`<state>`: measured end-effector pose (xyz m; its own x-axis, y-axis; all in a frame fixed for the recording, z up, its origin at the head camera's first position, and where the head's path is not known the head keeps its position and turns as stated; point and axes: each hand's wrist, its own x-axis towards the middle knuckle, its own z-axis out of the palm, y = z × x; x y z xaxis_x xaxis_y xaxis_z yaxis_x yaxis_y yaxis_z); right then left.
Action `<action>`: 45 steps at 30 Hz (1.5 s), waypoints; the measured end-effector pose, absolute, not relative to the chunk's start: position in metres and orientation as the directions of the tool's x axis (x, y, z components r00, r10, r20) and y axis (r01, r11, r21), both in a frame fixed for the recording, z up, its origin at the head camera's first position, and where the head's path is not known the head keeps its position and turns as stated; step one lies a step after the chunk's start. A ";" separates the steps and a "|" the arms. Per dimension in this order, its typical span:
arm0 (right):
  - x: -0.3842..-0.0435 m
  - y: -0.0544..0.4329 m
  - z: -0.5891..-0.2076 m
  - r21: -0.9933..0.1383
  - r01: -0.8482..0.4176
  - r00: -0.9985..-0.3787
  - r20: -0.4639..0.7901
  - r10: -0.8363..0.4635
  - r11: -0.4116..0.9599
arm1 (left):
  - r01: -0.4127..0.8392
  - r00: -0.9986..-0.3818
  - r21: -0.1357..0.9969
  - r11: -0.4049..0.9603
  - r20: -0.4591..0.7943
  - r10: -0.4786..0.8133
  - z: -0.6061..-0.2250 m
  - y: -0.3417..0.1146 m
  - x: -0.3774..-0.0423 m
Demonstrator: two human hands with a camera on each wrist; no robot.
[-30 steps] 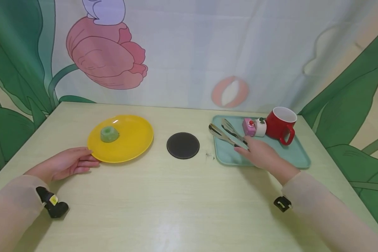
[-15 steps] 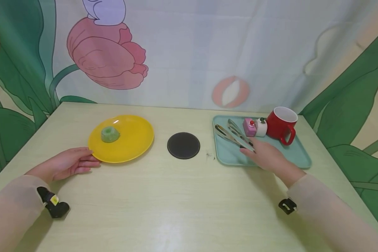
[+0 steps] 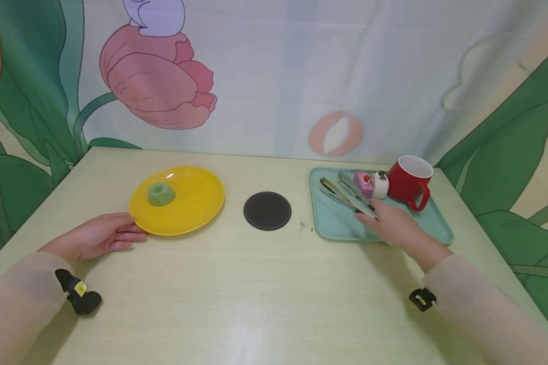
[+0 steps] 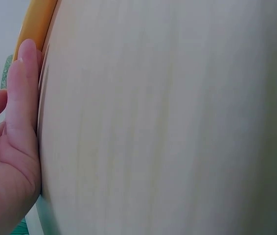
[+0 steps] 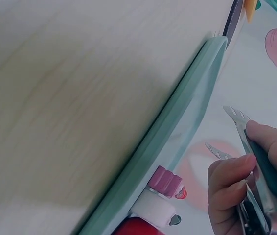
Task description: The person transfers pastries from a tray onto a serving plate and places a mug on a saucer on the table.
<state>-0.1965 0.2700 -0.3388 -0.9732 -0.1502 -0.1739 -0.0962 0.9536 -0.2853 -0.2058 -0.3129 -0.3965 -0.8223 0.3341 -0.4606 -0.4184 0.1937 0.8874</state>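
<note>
My right hand [image 3: 396, 225] grips a pair of metal tongs [image 3: 342, 197], their two arms spread apart over the pale green tray [image 3: 326, 225]. Nothing sits between the tong tips. Close by the tips on the tray are a small pink cake [image 3: 363, 185] with a red topping and a white one [image 3: 380, 186] with a dark green topping. A red mug [image 3: 404, 181] stands beside them. On the left, my left hand [image 3: 101, 235] holds the rim of a yellow plate [image 3: 194, 200], thumb at its edge. A green ring-shaped cake [image 3: 160, 194] lies on the plate.
A round black coaster [image 3: 267, 211] lies between the plate and the tray. Small dark marks show on the tabletop [image 3: 255, 294] beside the tray. A printed curtain [image 3: 265, 76] hangs behind the table.
My right hand has drawn back a little to the right with the tongs, whose tips moved from the tray's left edge to over the tray. My left hand and the plate look still.
</note>
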 end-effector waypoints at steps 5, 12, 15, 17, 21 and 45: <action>-0.196 0.273 -0.339 -0.285 -0.095 -0.975 -0.167 -0.147 0.954 | -0.418 -0.823 0.887 0.195 -0.461 0.332 -0.396 -0.312 -0.206; -0.194 0.276 -0.336 -0.278 -0.056 -0.974 -0.195 -0.113 0.959 | -0.417 -0.824 0.886 0.201 -0.462 0.327 -0.396 -0.312 -0.205; -0.194 0.278 -0.335 -0.269 -0.047 -0.975 -0.197 -0.103 0.962 | -0.418 -0.824 0.886 0.202 -0.463 0.326 -0.395 -0.312 -0.205; -0.194 0.280 -0.335 -0.268 -0.042 -0.978 -0.187 -0.095 0.963 | -0.420 -0.824 0.885 0.202 -0.465 0.325 -0.395 -0.312 -0.205; -0.193 0.284 -0.335 -0.277 -0.015 -0.982 -0.176 -0.066 0.961 | -0.421 -0.825 0.885 0.201 -0.465 0.321 -0.395 -0.311 -0.205; -0.187 0.302 -0.333 -0.191 0.059 -0.987 -0.160 0.028 0.980 | -0.410 -0.825 0.890 0.197 -0.454 0.335 -0.396 -0.312 -0.204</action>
